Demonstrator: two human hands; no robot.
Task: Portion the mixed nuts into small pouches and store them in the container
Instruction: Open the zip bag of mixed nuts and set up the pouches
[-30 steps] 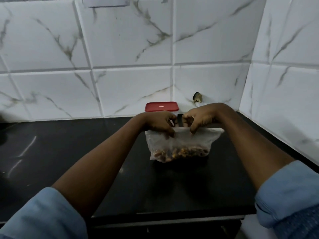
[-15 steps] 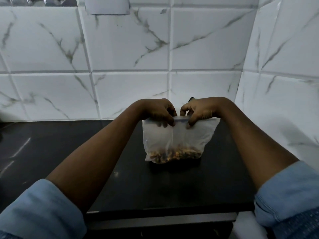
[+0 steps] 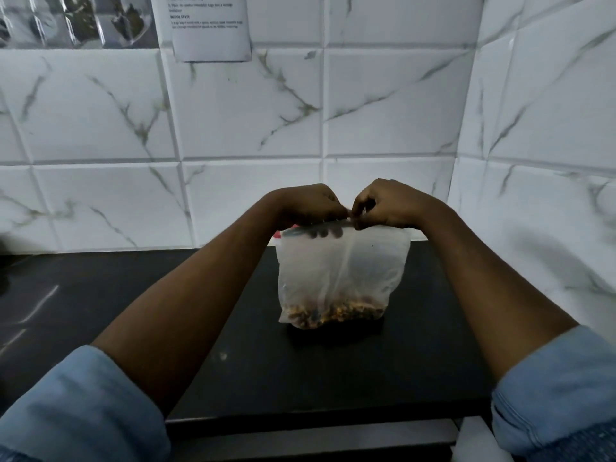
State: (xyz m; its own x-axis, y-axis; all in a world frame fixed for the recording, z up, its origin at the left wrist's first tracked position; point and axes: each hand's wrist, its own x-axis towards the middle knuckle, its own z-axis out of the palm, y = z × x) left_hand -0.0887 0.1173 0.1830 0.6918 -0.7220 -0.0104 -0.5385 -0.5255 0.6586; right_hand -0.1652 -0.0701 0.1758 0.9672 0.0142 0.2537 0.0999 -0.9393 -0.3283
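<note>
A translucent zip pouch (image 3: 343, 275) hangs upright over the black counter (image 3: 333, 368), with mixed nuts (image 3: 333, 311) heaped in its bottom. My left hand (image 3: 310, 206) pinches the left part of the pouch's top edge. Close beside it, my right hand (image 3: 386, 205) pinches the same top strip near the middle. A sliver of the red container lid (image 3: 277, 234) shows behind the pouch's upper left corner; the rest of the container is hidden.
White marble tiles form the back wall and the right side wall (image 3: 550, 195), which closes the corner. A printed paper sheet (image 3: 210, 26) hangs on the wall at the top. The counter's front edge (image 3: 310, 425) runs below my forearms.
Both hands have lifted the pouch's top, so the pouch now stands taller and stretched. The hands have come closer together on the top strip. The red lid is now mostly hidden behind the pouch.
</note>
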